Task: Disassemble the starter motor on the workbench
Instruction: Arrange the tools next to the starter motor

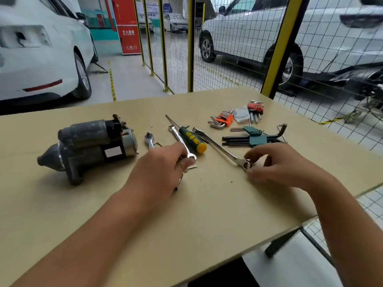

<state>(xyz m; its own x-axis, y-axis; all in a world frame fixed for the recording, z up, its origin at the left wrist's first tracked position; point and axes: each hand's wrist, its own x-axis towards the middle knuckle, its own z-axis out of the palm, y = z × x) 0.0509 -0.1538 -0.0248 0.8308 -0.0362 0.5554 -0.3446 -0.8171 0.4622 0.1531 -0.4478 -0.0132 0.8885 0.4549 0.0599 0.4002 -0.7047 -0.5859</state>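
Hands (163, 168) (277, 162) on wrenches (219, 146), perhaps gripping, beside starter motor (89, 143).

We see two bare forearms running up from the lower corners toward the hands, with no sleeve showing along either of them. Our left hand (165, 170) is bare, without a glove, and we make out no watch or strap behind it at the wrist. Our right hand (277, 164) is likewise ungloved, and the wrist behind it carries no band that we can see. The fingers of both hands are slightly blurred, so we cannot tell whether a ring sits on any of them. The nails are too small and soft in the picture for us to describe.
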